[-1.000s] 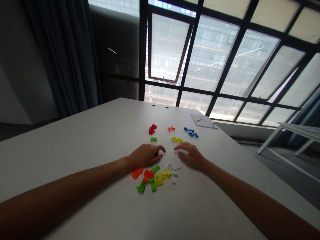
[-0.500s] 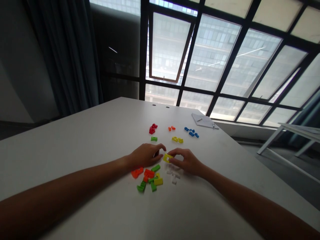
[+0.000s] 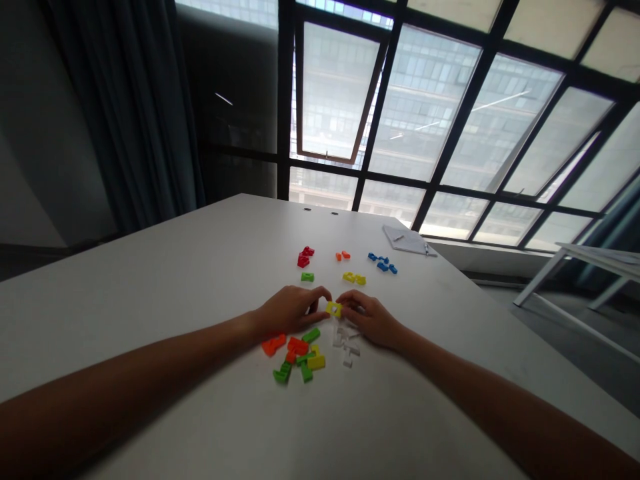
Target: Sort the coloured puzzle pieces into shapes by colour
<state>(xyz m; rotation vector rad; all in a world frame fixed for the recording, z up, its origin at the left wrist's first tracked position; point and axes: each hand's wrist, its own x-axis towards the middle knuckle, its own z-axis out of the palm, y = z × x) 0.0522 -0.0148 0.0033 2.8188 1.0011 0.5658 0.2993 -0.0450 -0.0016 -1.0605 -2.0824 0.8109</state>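
Facing each other, fingers curled, my left grip [image 3: 294, 310] and right grip [image 3: 373, 319] both grasp a holed yellow plastic block [image 3: 330, 309], just beyond the white plastic pieces [image 3: 352, 349]; I see white bench [image 3: 200, 280] stretching wide leftward, its right edge past the right forearm [image 3: 460, 379]

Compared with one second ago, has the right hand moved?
Yes: the right hand moved slightly left, towards the left hand, judged against the white paper.

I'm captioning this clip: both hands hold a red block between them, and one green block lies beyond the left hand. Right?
The colour is wrong: the head view shows the left hand and right hand holding a yellow block between them. One green block does lie beyond the left hand.
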